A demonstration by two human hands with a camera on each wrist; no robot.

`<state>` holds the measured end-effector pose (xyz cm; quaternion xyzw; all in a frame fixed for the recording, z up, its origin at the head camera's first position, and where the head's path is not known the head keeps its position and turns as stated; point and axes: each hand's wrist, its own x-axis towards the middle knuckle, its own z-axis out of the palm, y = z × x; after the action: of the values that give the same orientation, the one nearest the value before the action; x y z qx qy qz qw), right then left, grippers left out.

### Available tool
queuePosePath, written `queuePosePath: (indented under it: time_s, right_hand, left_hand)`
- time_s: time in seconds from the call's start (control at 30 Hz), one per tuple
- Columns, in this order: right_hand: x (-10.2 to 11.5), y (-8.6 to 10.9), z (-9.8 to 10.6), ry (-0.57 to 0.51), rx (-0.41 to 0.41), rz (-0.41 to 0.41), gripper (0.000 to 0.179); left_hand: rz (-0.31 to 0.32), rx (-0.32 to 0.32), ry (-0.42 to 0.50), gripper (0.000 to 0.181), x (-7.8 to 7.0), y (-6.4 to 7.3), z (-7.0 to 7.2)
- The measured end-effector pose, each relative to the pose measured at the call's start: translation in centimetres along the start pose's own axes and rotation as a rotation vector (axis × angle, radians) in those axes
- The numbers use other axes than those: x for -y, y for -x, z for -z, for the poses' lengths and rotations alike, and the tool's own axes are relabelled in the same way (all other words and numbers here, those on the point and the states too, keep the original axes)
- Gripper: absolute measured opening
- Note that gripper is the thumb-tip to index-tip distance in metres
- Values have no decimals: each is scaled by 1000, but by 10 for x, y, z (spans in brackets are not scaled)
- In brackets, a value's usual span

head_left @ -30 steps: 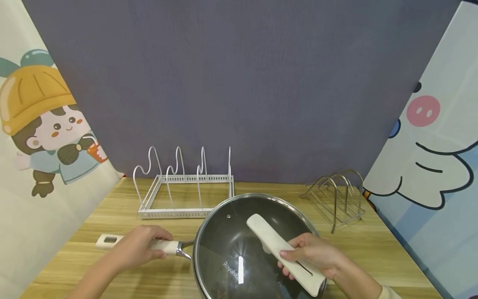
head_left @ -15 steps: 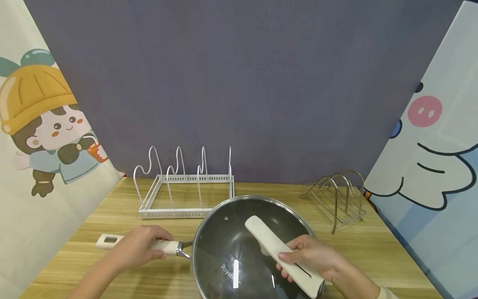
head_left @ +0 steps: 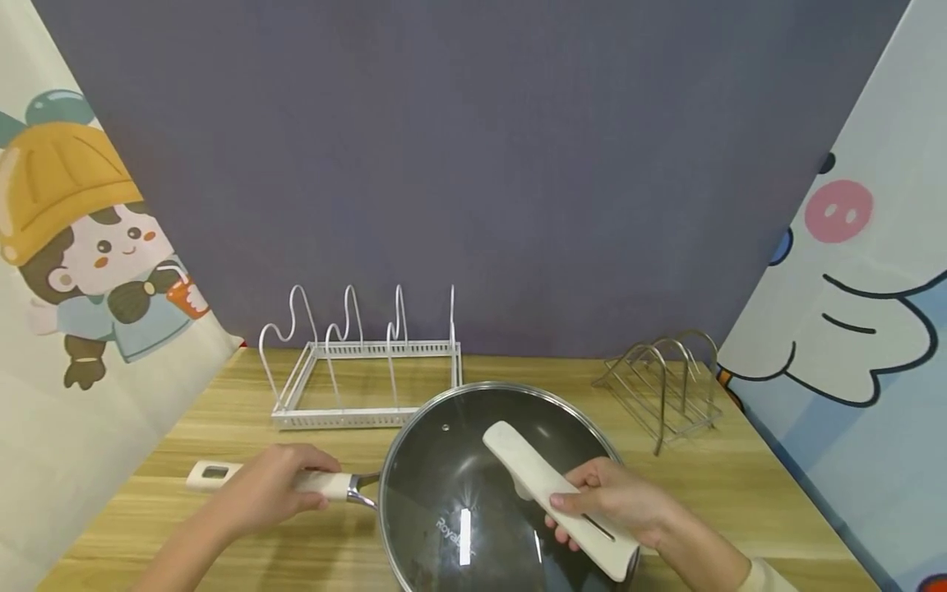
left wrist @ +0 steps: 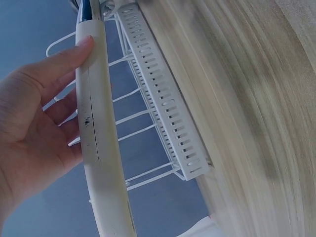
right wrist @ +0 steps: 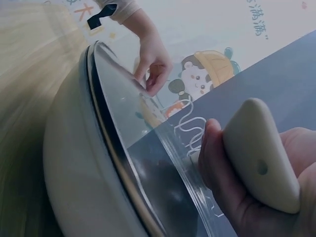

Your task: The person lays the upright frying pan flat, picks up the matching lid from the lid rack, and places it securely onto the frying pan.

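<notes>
My left hand (head_left: 270,491) grips the cream handle (head_left: 325,485) of a large frying pan. In the left wrist view its thumb and curled fingers sit round the handle (left wrist: 98,128). On the pan lies a glass lid (head_left: 436,469) with a metal rim, its dark interior showing through. The lid's long cream handle (head_left: 528,462) runs diagonally, and my right hand (head_left: 617,503) holds it, thumb on top and fingers underneath. From the right wrist view, the pan's pale outer wall (right wrist: 74,153) shows, with the lid's rim right along the pan's edge.
Behind the pan on the wooden table (head_left: 159,518) stands a white wire rack (head_left: 340,418) with several upright dividers. A smaller metal rack (head_left: 669,395) stands at the back right. A dark grey panel (head_left: 473,164) rises behind the table, with cartoon-printed sheets on both sides.
The lid has slid slightly left and towards me, with my right hand on its handle. My left hand keeps its grip on the pan handle. The head view has shifted a little.
</notes>
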<state>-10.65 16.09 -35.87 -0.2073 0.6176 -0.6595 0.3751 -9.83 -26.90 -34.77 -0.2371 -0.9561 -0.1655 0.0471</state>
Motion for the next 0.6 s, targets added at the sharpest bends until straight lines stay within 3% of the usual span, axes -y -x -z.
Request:
queuePosePath:
  time_s: [0.2, 0.6]
  right_hand:
    - [7, -4, -3, 101, -69, -22, 40]
    - [5, 3, -6, 182, -169, -28, 39]
  left_hand:
    - [30, -24, -47, 32, -1, 3, 1]
    - [31, -34, -79, 30, -6, -2, 1]
